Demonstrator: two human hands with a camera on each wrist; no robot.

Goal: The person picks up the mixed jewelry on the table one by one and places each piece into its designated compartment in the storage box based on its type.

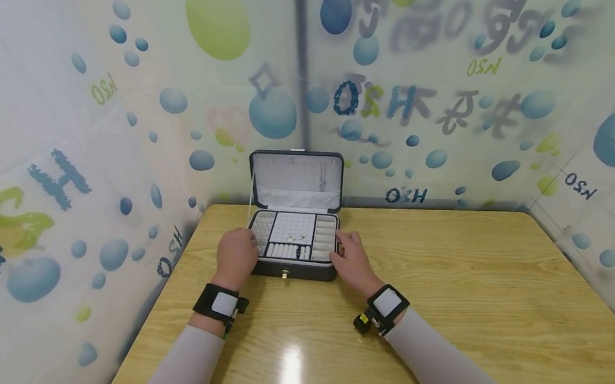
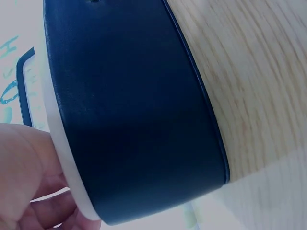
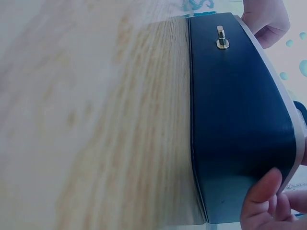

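A dark navy jewelry box (image 1: 293,270) stands on the table with its lid (image 1: 297,180) raised. Inside lies a white compartment tray (image 1: 291,226) with small earrings on its middle panel and ring rolls below. My left hand (image 1: 236,255) grips the box's left side near the front, its fingers curled at the pale rim (image 2: 72,167) in the left wrist view. On the opposite side my right hand (image 1: 354,262) holds the right edge, thumb (image 3: 266,184) against the outer wall and fingers over the rim. The gold clasp (image 3: 222,39) shows on the front.
The wooden table (image 1: 463,282) extends widely to the right and in front of the box. Patterned curtains (image 1: 413,122) hang behind and on both sides. A thin ribbon (image 1: 251,198) links lid and box at the left. A necklace (image 1: 322,176) hangs inside the lid.
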